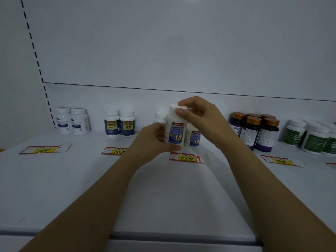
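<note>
Obs.: white supplement bottle [175,129], blue label facing out, held upright and lifted just clear of the shelf [163,188]. It sits in front of two matching bottles [192,138] at the back of the row.

Left hand [151,140]: fingers and thumb curled round the lower body of the bottle, a firm wrap. Right hand [198,117]: thumb and fingertips pinch the white cap [175,107] from above and from the side. Cannot tell whether the cap is being turned.

Step, as I judge it: the bottle is being checked or squared up before it is set down, label forward. The next move likely calls for lowering it straight into the gap ahead of its mates, behind the price tag marked 147 [185,157], without knocking the rear pair. The right hand should let go only once the base is flat.

Surface: white metal shop shelf, smooth, with red-and-yellow price tags lying on it. Left along the row: blue-and-yellow-label bottles [120,125], then plain white bottles [72,120]. Right: dark bottles with amber caps [254,131], then green-label bottles [312,139].

Room: white back panel [181,42], slotted upright [36,57] at left; dim, cool light.
</note>
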Demonstrator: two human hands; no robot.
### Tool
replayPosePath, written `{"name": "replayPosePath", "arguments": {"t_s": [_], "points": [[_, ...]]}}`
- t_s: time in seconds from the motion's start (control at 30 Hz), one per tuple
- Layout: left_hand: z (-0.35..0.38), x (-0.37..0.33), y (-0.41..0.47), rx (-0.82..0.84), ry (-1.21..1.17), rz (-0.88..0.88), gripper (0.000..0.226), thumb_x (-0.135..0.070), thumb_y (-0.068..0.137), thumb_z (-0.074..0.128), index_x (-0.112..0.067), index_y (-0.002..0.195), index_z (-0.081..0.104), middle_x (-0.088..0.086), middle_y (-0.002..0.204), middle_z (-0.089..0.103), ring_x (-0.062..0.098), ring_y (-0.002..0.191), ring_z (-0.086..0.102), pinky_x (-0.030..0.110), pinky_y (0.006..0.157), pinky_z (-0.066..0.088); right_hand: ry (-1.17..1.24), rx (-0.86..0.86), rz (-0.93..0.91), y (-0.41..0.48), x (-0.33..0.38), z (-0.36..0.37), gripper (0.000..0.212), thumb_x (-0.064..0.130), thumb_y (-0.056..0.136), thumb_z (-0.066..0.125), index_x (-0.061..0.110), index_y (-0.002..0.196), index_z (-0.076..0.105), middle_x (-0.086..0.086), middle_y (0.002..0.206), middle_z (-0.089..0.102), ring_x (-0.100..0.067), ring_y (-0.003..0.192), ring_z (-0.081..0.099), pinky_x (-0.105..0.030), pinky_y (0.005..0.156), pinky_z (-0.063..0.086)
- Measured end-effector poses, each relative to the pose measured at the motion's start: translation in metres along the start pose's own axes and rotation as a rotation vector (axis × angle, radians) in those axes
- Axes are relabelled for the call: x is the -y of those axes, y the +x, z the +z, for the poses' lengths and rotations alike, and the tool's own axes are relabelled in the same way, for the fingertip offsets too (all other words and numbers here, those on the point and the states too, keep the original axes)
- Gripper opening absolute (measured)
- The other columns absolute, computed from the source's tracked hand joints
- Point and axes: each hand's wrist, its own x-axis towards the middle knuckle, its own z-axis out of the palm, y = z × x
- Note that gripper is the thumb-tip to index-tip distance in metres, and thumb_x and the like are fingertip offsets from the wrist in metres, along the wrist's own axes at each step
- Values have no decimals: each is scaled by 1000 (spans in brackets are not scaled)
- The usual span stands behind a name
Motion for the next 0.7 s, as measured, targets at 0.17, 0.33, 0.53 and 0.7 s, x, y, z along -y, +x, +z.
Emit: {"name": "replayPosePath", "arguments": {"t_s": [0.17,0.33,0.53,0.7], "points": [[1,4,1,64,57,21,44,-10,67,82,-27,101,60,-10,98,69,4,91,67,19,82,53,-146,87,98,4,2,-11,33,41,86,63,31,117,58,8,108,65,-8,96,64,-26,85,52],[3,8,5,86,147,29,45,-15,67,83,-28,102,59,-6,105,70,6,94,66,26,88,53,-501,272,146,17,22,-23,37,44,85,63,29,119,61,10,111,62,-8,91,62,-22,78,47],[3,13,3,16,439,-32,62,-47,74,73,-25,126,48,-7,125,55,8,115,51,20,92,39,-507,234,99,47,60,-34,28,32,84,68,15,106,68,1,96,72,-9,84,69,-15,69,47],[11,22,-6,195,782,-120,103,-75,74,52,-12,148,19,5,154,24,18,140,25,31,112,23,-597,30,38,87,59,-32,35,27,84,67,9,115,65,-4,111,65,-18,102,63,-21,77,44]]}}
